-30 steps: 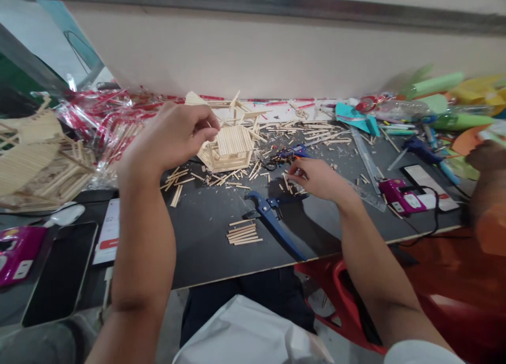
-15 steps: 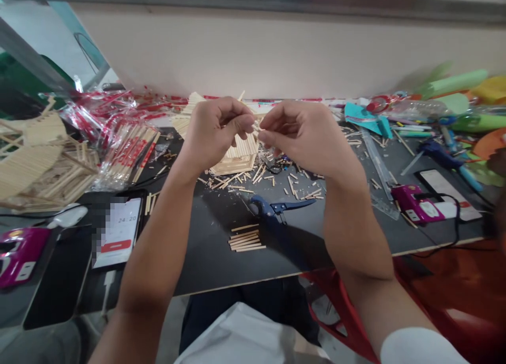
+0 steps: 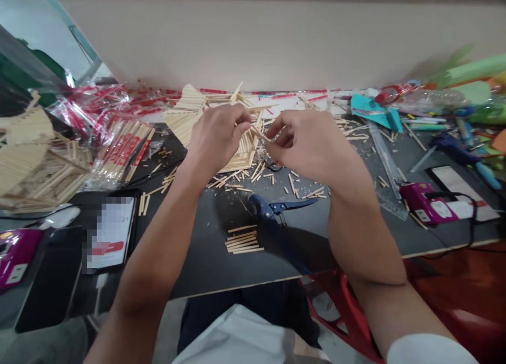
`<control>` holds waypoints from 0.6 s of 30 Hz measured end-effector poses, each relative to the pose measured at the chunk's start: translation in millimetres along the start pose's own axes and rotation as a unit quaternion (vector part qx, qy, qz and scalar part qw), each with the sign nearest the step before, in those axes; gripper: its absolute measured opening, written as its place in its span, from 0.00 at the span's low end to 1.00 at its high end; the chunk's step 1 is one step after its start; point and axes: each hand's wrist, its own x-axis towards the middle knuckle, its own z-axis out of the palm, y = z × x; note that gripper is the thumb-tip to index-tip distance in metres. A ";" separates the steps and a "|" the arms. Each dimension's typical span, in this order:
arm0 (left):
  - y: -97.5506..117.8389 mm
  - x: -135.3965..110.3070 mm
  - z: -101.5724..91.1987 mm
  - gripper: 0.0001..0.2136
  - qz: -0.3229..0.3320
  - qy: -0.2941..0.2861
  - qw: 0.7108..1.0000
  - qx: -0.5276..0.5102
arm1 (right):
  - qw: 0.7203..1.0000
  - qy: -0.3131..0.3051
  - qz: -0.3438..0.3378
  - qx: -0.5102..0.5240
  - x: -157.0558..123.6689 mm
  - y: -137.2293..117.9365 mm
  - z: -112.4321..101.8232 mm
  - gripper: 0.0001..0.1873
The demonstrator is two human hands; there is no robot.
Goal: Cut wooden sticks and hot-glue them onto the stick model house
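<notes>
A short thin wooden stick [image 3: 261, 134] spans the gap between my hands, above the table. My left hand [image 3: 219, 137] pinches its left end between thumb and fingers. My right hand [image 3: 310, 145] is closed on the other end, with the fingers curled. Behind and below the hands stands a model built of wooden sticks [image 3: 184, 113], partly hidden by my left hand. Nearer to me lie a blue-handled cutter [image 3: 272, 210] and a small row of cut wooden sticks [image 3: 243, 241].
Cut stick pieces [image 3: 304, 192] litter the dark table [image 3: 205, 264]. At left are wrapped chopsticks [image 3: 124, 150], another stick model [image 3: 29, 153] and a phone [image 3: 113, 232]. A ruler [image 3: 383, 158], a magenta device [image 3: 422, 203] and a glue gun [image 3: 454, 150] lie at right.
My hands have moved slightly apart, and the stick between them now shows more plainly. The camera view has shifted a little.
</notes>
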 end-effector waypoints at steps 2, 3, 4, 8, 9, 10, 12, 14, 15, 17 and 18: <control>1.8 -1.4 -2.9 0.04 -0.011 0.014 1.000 0.015 | 1.000 -0.003 -0.004 -0.030 0.2 -2.3 4.7 0.06; 5.1 -2.5 -5.2 0.03 -0.018 0.025 0.999 0.019 | 0.999 -0.008 0.001 -0.038 0.6 -3.2 6.4 0.07; 10.3 -4.1 -7.9 0.02 -0.025 0.034 0.999 0.021 | 0.999 -0.012 0.008 -0.043 1.1 -3.8 7.8 0.07; 42.1 -15.9 -22.7 0.06 -0.092 -0.023 0.995 -0.033 | 0.999 -0.021 0.027 -0.024 3.6 -3.9 11.1 0.07; 49.2 -20.2 -26.0 0.09 -0.122 -0.063 0.989 -0.060 | 0.999 -0.024 0.023 -0.016 4.0 -3.5 11.4 0.06; 54.4 -24.9 -28.0 0.11 -0.152 -0.109 0.979 -0.084 | 0.999 -0.027 0.019 -0.008 4.3 -2.9 11.4 0.05; 58.1 -35.0 -26.3 0.15 -0.221 -0.217 0.942 -0.128 | 1.000 -0.028 0.011 0.004 3.9 -2.0 9.7 0.04; 54.5 -45.3 -15.3 0.16 -0.278 -0.286 0.897 -0.190 | 1.000 -0.021 0.006 0.014 1.8 -1.4 5.1 0.05; 51.7 -50.1 -6.6 0.17 -0.291 -0.276 0.883 -0.244 | 1.000 -0.016 0.003 0.019 -0.1 -1.5 1.9 0.05; 47.9 -58.5 14.1 0.19 -0.303 -0.181 0.858 -0.373 | 1.000 -0.012 -0.001 0.022 -5.0 -2.3 -5.7 0.07; 48.0 -61.9 24.6 0.19 -0.303 -0.125 0.843 -0.426 | 1.000 -0.013 -0.003 0.019 -7.8 -3.0 -9.4 0.07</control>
